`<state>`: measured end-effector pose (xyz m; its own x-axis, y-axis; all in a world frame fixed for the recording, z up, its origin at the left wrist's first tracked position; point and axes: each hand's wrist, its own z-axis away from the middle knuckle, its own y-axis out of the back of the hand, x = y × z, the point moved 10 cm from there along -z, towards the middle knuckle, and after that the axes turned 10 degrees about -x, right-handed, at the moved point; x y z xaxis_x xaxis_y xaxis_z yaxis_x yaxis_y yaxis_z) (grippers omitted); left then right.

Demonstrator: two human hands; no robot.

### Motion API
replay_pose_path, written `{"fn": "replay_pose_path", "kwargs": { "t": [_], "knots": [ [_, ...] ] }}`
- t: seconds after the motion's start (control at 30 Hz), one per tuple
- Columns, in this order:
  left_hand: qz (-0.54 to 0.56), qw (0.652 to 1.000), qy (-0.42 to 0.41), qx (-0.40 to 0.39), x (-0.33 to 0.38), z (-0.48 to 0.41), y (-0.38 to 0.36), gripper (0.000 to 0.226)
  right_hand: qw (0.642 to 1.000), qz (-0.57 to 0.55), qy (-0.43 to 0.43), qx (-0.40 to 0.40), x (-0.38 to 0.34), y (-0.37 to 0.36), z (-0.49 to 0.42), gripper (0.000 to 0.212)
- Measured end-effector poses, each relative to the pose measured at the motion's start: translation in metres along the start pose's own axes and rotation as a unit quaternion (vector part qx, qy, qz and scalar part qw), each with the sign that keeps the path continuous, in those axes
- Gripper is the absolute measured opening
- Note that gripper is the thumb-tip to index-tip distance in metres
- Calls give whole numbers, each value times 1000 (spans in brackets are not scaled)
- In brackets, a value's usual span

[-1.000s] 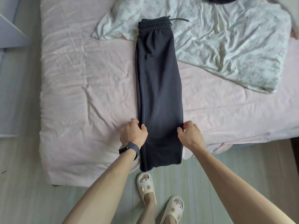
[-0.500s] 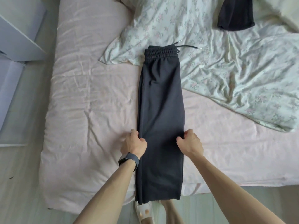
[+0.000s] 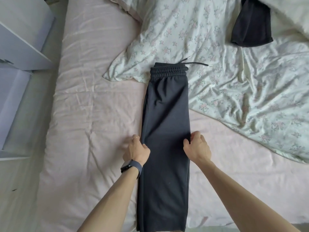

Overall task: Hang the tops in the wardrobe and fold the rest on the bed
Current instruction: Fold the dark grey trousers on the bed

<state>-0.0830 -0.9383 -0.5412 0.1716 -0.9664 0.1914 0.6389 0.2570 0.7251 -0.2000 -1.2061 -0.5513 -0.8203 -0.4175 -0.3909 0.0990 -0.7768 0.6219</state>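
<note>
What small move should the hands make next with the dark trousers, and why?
Probably lift and carry the pinched part toward the waistband: the left hand and right hand each pinch an edge of the trousers, whose hems hang off the bed.

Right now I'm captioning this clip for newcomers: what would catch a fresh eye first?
The dark trousers, folded lengthwise, run down the middle of the pink bed. The left hand and right hand pinch their sides midway. Another dark garment lies top right on the floral duvet.
</note>
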Motion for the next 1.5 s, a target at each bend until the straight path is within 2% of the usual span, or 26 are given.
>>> {"fn": "replay_pose_path", "kwargs": {
  "t": [0.07,0.13,0.27,0.37,0.43,0.53,0.67,0.73,0.8,0.9,0.97,1.13,1.2,1.3,1.37,1.5],
  "knots": [
    [-4,1000,-25,6,19,-9,11,42,1000,-7,21,20,-12,8,-2,38],
    [-7,999,-39,15,40,-24,25,42,999,-18,19,35,-25,17,-11,47],
    [-39,998,-50,22,60,-58,47,27,999,-8,-21,30,-36,26,-33,27],
    [-56,998,-13,-5,47,-73,49,23,997,23,-74,4,-28,29,-40,21],
    [-46,999,-25,-1,49,-76,49,19,997,22,-78,-7,-29,29,-45,17],
    [0,996,-82,38,79,-83,67,24,999,-20,-37,24,-51,43,-57,29],
    [-19,991,-121,58,122,-112,88,41,995,-39,11,86,-86,63,-79,44],
    [-44,989,-131,60,135,-128,93,31,995,-18,18,95,-99,70,-94,42],
    [-57,987,-136,69,137,-141,99,22,995,-3,4,103,-103,76,-108,32],
    [-55,989,-120,73,123,-149,101,22,994,20,-17,105,-99,81,-115,29],
    [-35,989,-129,61,126,-150,99,22,995,13,2,102,-102,81,-118,33],
    [104,971,-206,61,177,-163,127,53,982,-66,101,142,-143,108,-128,59],
    [144,962,-227,51,197,-175,140,38,984,-88,99,121,-157,115,-143,60],
    [164,951,-247,81,220,-186,161,17,987,-78,82,114,-173,128,-164,47],
    [148,958,-233,77,226,-197,163,20,986,-56,75,140,-177,136,-169,44],
    [136,970,-198,42,226,-216,152,32,991,-21,42,128,-172,129,-176,49]
  ]
}}
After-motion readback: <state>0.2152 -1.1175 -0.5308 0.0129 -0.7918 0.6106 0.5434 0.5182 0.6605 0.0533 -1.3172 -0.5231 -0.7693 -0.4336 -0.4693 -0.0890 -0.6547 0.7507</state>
